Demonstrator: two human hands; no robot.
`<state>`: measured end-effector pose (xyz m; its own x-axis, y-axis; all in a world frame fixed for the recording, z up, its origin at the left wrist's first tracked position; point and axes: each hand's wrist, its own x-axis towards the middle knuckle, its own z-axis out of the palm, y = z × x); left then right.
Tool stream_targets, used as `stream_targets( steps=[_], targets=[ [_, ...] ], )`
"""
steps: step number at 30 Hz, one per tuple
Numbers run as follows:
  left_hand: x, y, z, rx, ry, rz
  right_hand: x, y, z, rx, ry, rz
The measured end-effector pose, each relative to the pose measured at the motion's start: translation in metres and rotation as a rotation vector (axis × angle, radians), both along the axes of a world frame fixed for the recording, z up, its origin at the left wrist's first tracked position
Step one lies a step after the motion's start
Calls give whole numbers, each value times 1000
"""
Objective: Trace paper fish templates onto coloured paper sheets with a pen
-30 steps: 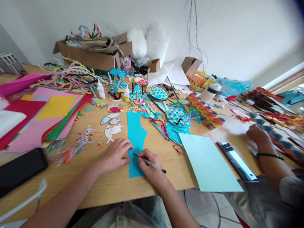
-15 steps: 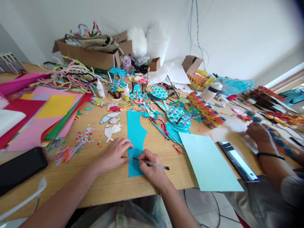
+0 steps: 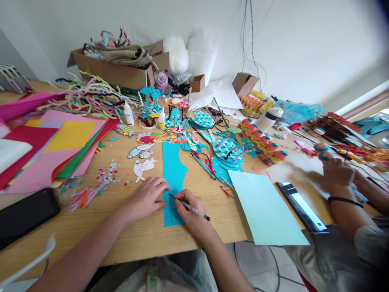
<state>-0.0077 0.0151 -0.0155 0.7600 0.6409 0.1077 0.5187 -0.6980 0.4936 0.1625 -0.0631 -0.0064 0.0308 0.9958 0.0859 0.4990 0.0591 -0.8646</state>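
A strip of blue paper (image 3: 174, 162) lies on the wooden table, with small pen outlines near its lower end. My right hand (image 3: 191, 211) grips a pen (image 3: 194, 210), its tip on the paper. Flat against the left edge of the strip rests my left hand (image 3: 150, 196), fingers stretched out. Several white paper fish (image 3: 148, 164), some with drawn patterns, lie just beyond the left hand. Coloured paper scraps (image 3: 109, 173) and thin strips (image 3: 88, 195) are scattered to their left.
Left are stacked coloured sheets (image 3: 71, 136) and a black phone (image 3: 28, 217). Glue bottles (image 3: 129, 114) and blue paper crafts (image 3: 226, 148) stand farther back. Right lie a pale green sheet (image 3: 267, 207) and another phone (image 3: 300, 207). A co-worker's hand (image 3: 337, 174) works beyond.
The pen tip has shifted slightly up and left on the blue paper, and the pen slants more steeply. My left hand stays put. The co-worker's hands have moved.
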Motion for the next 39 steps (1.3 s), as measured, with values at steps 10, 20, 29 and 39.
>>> stream_targets(
  steps=[10,20,29,39],
  targets=[
    [1,0,3,-34,18,12,2,-3,9,-2,-25,15],
    [1,0,4,-53,20,14,4,-4,8,-7,-8,43],
    [0,0,1,-47,-7,25,3,-3,10,-4,19,19],
    [0,-1,0,-29,-7,22,1,-3,7,-19,-20,35]
  ],
)
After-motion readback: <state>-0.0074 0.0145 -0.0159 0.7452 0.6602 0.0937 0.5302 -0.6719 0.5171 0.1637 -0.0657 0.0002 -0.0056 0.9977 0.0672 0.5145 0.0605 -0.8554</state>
